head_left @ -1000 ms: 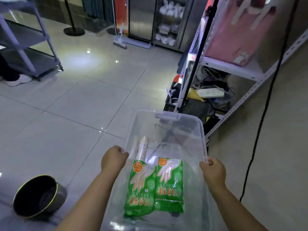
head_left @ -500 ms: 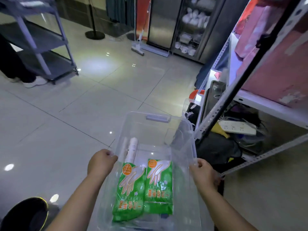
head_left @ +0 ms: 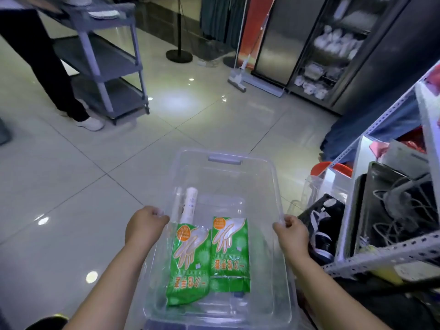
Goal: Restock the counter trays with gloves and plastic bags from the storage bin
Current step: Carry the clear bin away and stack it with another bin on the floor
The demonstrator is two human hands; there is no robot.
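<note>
**Bin carried in both hands, counter trays not in view**

- Tiled floor (head_left: 95, 186), glossy. Metal rack (head_left: 381, 248) on the right, grey cart (head_left: 107, 55) far left with someone's leg (head_left: 47, 67) beside it.
- Storage bin (head_left: 277, 184): clear plastic, lidless, held above the floor in front of the person. Mostly empty, so probably light. The thin walls will likely flex, so grip at the rim, not the wall.
- Two green glove packs (head_left: 188, 263) (head_left: 229, 251) lie flat on the bin floor at the near end, side by side and touching. They are soft film bags, likely slick, and would slide if the bin tips. Best picked up by pinching an edge.
- Plastic bag rolls (head_left: 189, 206): white, against the left wall just beyond the left pack. They look like two, but I can't tell for sure. Light, will roll; grab round the middle.
- Left hand (head_left: 145, 225): fingers curled over the left rim, gripping it.
- Right hand (head_left: 291, 234): same on the right rim, roughly opposite.

Judgement: this is the transport step, nothing restocked yet. Keep the bin level.
</note>
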